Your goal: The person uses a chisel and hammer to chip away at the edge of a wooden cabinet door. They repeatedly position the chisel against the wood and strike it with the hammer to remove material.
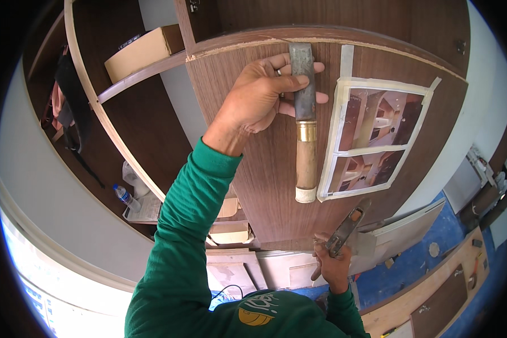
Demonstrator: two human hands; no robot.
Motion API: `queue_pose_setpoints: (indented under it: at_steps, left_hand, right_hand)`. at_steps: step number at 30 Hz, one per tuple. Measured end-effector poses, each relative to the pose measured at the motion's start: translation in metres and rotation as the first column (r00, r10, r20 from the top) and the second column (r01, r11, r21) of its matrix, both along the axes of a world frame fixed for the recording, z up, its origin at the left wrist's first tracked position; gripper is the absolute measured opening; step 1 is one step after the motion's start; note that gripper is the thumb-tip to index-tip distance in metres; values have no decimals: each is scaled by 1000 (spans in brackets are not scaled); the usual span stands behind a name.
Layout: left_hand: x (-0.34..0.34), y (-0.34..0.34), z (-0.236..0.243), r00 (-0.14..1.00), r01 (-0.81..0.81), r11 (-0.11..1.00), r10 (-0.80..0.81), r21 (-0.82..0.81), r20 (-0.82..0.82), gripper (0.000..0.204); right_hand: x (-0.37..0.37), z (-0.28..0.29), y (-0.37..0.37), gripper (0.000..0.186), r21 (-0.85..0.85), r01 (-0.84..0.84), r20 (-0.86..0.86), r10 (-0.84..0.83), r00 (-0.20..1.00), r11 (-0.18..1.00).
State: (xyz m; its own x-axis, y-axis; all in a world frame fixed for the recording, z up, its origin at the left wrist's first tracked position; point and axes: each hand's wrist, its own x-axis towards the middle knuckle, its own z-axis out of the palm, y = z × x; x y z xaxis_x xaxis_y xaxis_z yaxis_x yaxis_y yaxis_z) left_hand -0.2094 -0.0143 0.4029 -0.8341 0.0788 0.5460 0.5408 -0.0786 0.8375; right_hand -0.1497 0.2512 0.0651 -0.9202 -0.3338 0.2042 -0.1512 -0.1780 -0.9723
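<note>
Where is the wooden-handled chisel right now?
In the head view, upper centre: the chisel is gripped by the left hand, blade up against the wooden cabinet panel, just left of the taped pictures.

I count one chisel (305, 121) in my left hand (262, 93), one hammer (345, 230) in my right hand (332, 265), one taped picture sheet (377, 138), one water bottle (127, 198), one cardboard box (143, 52).

A chisel (306, 121) with grey blade, brass ring and wooden handle stands upright, blade at twelve o'clock. A dark hammer (345, 231) tilts toward one o'clock.
</note>
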Motion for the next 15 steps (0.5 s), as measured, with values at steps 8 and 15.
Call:
queue_pose_setpoints:
  at_steps: [8, 15]
  left_hand:
    - [1, -3, -1, 1000, -11, 999, 10, -43, -18, 51]
    - [2, 1, 1, 999, -28, 998, 27, -58, -21, 50]
  right_hand:
    - [-2, 2, -2, 30, -7, -17, 6, 17, 1000, 1000]
    - [-1, 2, -3, 30, -18, -9, 20, 9, 1000, 1000]
